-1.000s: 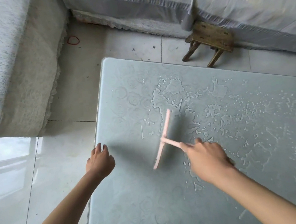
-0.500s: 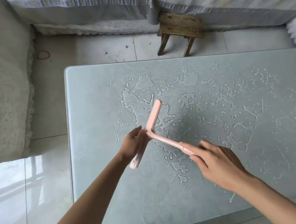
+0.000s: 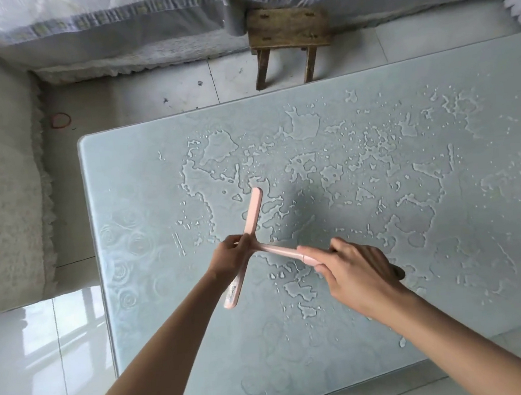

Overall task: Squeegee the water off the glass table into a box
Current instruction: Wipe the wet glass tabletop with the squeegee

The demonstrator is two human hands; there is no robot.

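A pink T-shaped squeegee (image 3: 252, 217) is held over the frosted glass table (image 3: 130, 178). My right hand (image 3: 355, 271) grips its handle from the right. My left hand (image 3: 231, 254) pinches the blade bar near its middle, where the handle joins it. Puddles and drops of water (image 3: 339, 173) cover the middle and right of the glass. No box is in view.
A small wooden stool (image 3: 288, 35) stands on the tiled floor beyond the table's far edge. Fabric-covered sofas (image 3: 1, 196) run along the left and the back. A red rubber band (image 3: 61, 120) lies on the floor near the table's far left corner.
My left hand left the table's left edge and took hold of the squeegee blade. The view shifted right, showing more wet glass.
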